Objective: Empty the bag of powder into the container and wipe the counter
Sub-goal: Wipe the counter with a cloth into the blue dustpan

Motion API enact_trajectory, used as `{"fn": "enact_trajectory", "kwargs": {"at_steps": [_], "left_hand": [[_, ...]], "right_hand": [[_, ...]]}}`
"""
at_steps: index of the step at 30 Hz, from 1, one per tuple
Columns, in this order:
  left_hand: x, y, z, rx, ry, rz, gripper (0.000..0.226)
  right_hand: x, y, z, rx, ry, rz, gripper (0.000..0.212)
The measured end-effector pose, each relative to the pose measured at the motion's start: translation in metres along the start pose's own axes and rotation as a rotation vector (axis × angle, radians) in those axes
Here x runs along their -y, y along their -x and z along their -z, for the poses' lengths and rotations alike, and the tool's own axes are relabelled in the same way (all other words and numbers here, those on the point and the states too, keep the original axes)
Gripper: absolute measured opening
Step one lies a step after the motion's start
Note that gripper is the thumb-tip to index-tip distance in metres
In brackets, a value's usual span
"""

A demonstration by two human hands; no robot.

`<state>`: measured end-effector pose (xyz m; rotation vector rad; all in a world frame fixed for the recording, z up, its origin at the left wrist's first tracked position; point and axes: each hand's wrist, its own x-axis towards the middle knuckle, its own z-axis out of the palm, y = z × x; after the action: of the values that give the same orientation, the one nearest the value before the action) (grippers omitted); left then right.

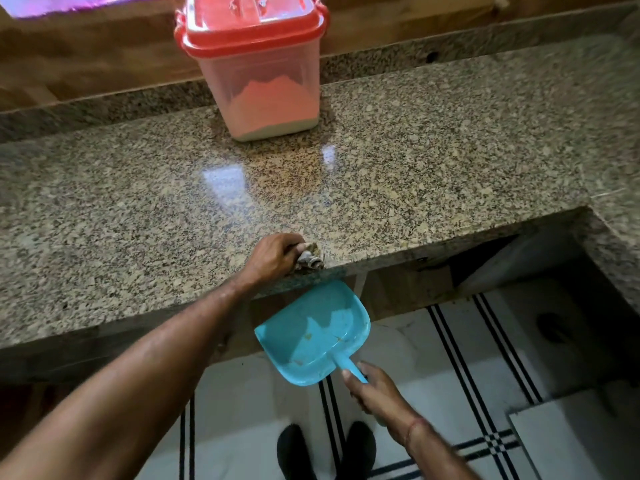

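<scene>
Gripping a crumpled grey-brown cloth (308, 258), the left hand (273, 257) is pressed down at the very front edge of the speckled granite counter (398, 174), its fingers curled tightly around the bunched fabric. A blue plastic dustpan (313, 332) is held just below that edge, directly under the cloth, with its open mouth tucked beneath the lip of the stone. The dustpan's thin handle is clasped by the right hand (372, 393), whose fingers are wrapped around it; a red thread (415, 426) is seen around that wrist. A few small yellowish specks are visible on the pan's inner face, possibly swept powder, though this cannot be told for certain.

Well back on the counter, near the raised granite ledge at the rear, a translucent container (268, 88) is set upright, and its red lid (254, 20) is seated on top. Pale powder (273, 109) is heaped inside it to roughly half its height, with a peaked, uneven surface. The stretch of counter between the container and the cloth is glossy, and window light is reflected in it.

Beneath the counter, a white tiled floor (415, 348) with dark double stripes is visible, and two dark shoes (325, 452) are planted on it close to the bottom of the frame. At the top left corner, a blurred purple strip is glimpsed, but it is too smeared to be identified.
</scene>
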<state>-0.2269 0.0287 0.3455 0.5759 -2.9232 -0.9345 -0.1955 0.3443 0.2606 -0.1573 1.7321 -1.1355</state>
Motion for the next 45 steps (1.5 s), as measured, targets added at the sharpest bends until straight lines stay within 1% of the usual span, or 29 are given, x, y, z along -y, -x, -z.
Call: {"fn": "enact_trajectory", "kwargs": {"at_steps": [2,5,8,11,13,17,20,23,25,27,28,32,35,37,39,40,41,43,45], "left_hand": [[0.006,-0.001,0.008,-0.021,0.064,0.043,0.029],[0.012,-0.006,0.015,-0.059,0.079,0.085,0.029],[0.011,-0.003,0.011,-0.08,-0.023,0.048,0.03],[0.013,0.005,0.006,-0.089,-0.074,0.01,0.03],[0.017,0.012,0.002,-0.092,-0.102,-0.044,0.03],[0.028,0.024,-0.008,-0.055,-0.119,-0.164,0.027],[0.034,0.028,-0.013,-0.006,-0.185,-0.198,0.038],[0.035,0.028,-0.016,-0.027,-0.204,-0.201,0.042],[0.03,0.026,-0.017,-0.059,-0.189,-0.194,0.037],[0.025,0.024,-0.017,-0.082,-0.179,-0.172,0.024],[0.023,0.022,-0.016,-0.087,-0.166,-0.151,0.021],[0.009,0.009,-0.012,-0.031,-0.099,0.028,0.033],[0.002,0.007,-0.009,0.009,-0.083,0.084,0.036],[0.0,0.015,-0.008,-0.022,-0.022,0.104,0.038],[0.0,0.03,-0.008,-0.083,0.024,0.093,0.044],[0.001,0.037,-0.011,-0.107,0.016,0.076,0.042],[0.001,0.045,-0.013,-0.115,0.024,0.061,0.035],[-0.002,0.061,-0.017,-0.075,0.02,0.013,0.018],[-0.003,0.07,-0.016,-0.039,0.059,-0.008,0.014]], "right_hand": [[-0.002,0.0,-0.003,-0.015,-0.014,0.0,0.041],[0.001,-0.002,-0.009,-0.02,-0.034,0.011,0.041],[0.006,-0.005,-0.02,-0.022,-0.062,0.015,0.041],[0.012,-0.01,-0.033,-0.054,-0.066,0.002,0.042],[0.016,-0.01,-0.041,-0.065,-0.058,-0.003,0.041],[0.025,-0.005,-0.056,-0.096,-0.072,0.001,0.044],[0.027,-0.002,-0.062,-0.106,-0.059,0.001,0.04],[0.029,0.002,-0.066,-0.121,-0.058,0.0,0.041],[0.031,0.003,-0.067,-0.129,-0.046,0.002,0.042],[0.033,0.004,-0.068,-0.127,-0.045,0.004,0.042],[0.035,0.004,-0.069,-0.125,-0.046,0.004,0.041],[0.048,0.001,-0.069,-0.135,-0.042,-0.01,0.044],[0.056,0.001,-0.071,-0.121,-0.063,-0.032,0.037],[0.059,0.004,-0.073,-0.115,-0.086,-0.045,0.029],[0.059,0.006,-0.076,-0.121,-0.101,-0.049,0.03],[0.06,0.008,-0.078,-0.131,-0.105,-0.054,0.034],[0.06,0.009,-0.078,-0.138,-0.107,-0.061,0.037],[0.061,0.013,-0.08,-0.136,-0.107,-0.066,0.037],[0.063,0.017,-0.079,-0.13,-0.11,-0.064,0.035]]}}
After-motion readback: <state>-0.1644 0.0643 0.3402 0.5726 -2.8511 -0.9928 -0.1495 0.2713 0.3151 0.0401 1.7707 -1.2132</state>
